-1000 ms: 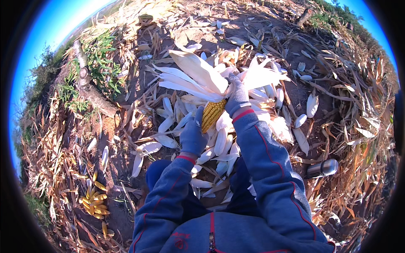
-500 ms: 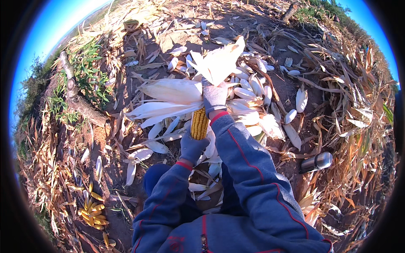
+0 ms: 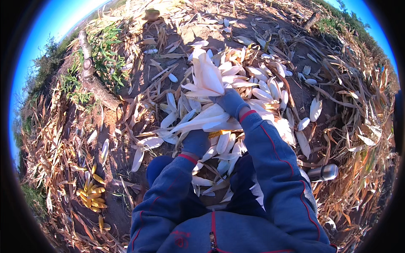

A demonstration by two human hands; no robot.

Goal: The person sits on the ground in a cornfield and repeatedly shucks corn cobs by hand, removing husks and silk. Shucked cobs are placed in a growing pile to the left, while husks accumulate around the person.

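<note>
A yellow corn ear shows between my two gloved hands, mostly wrapped in pale husk leaves. My left hand in a dark blue glove grips the ear from below. Above it, my right hand in a matching glove is closed on a bunch of white husk that stands up from the fist. Both sleeves are blue with red piping. Loose husks lie scattered on the bare soil all around the hands.
A pile of husked yellow corn ears lies at lower left. A metal flask rests on the ground at right. A tree trunk with green weeds stands at upper left. Dry stalks and leaves ring the dirt patch.
The ear has dropped lower and is now nearly covered by husk. My right hand has pulled the husk bunch upward and away from the ear.
</note>
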